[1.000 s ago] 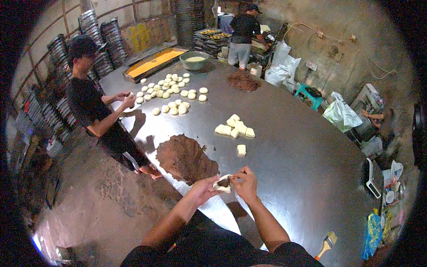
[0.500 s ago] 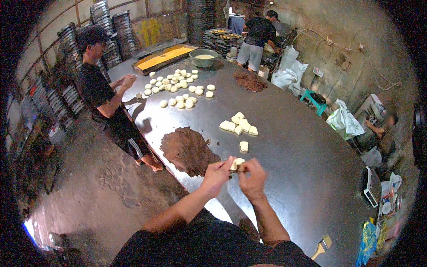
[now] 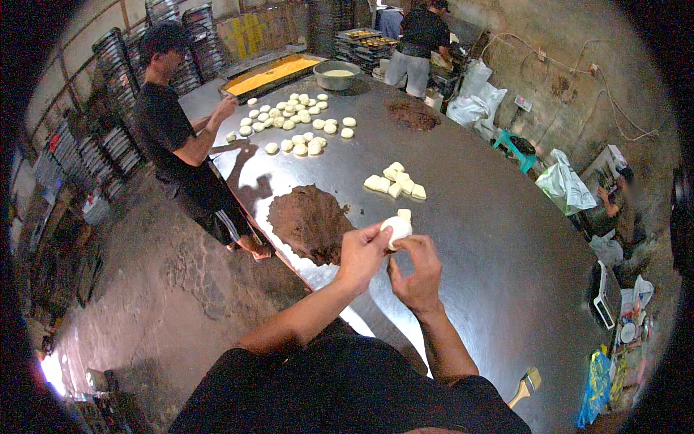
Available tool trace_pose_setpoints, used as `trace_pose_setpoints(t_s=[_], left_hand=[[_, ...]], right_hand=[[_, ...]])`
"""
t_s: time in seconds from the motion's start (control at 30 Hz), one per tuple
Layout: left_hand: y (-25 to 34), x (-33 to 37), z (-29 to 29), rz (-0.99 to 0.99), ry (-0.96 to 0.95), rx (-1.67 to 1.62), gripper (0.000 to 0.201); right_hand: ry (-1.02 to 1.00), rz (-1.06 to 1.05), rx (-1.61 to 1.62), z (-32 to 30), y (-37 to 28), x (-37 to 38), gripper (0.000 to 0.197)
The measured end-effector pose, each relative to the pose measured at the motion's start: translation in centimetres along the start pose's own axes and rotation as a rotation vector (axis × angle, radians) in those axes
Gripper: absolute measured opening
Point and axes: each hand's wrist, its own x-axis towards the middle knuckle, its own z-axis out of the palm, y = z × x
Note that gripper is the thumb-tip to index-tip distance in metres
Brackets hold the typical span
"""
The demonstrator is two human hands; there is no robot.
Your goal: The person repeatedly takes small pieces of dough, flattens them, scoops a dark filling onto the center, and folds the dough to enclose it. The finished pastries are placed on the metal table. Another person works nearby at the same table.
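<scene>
Dough ball (image 3: 398, 228) shifted forward, left hand (image 3: 363, 256) pinching it, right hand (image 3: 420, 278) loosely parted alongside

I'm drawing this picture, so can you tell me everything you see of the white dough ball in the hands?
The dough ball is creamy white and roundish, with a smooth, soft-looking surface. It is held up over the shiny metal table. The left hand pinches its left side, thumb in front; the right hand is at its lower edge. A smaller dough piece shows behind its top. Its underside is hidden.
</scene>
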Motion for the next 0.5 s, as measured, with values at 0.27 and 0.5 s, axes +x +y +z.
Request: trace_pose_setpoints(t_s=[0.27, 0.5], left_hand=[[1.7, -0.2, 0.3, 0.245, -0.157, 0.332, 0.026], [1.7, -0.3, 0.6, 0.227, -0.138, 0.315, 0.030]], right_hand=[[0.073, -0.020, -0.013, -1.1, -0.6, 1.8, 0.024], [0.139, 0.086, 0.054, -0.7, -0.9, 1.4, 0.026]])
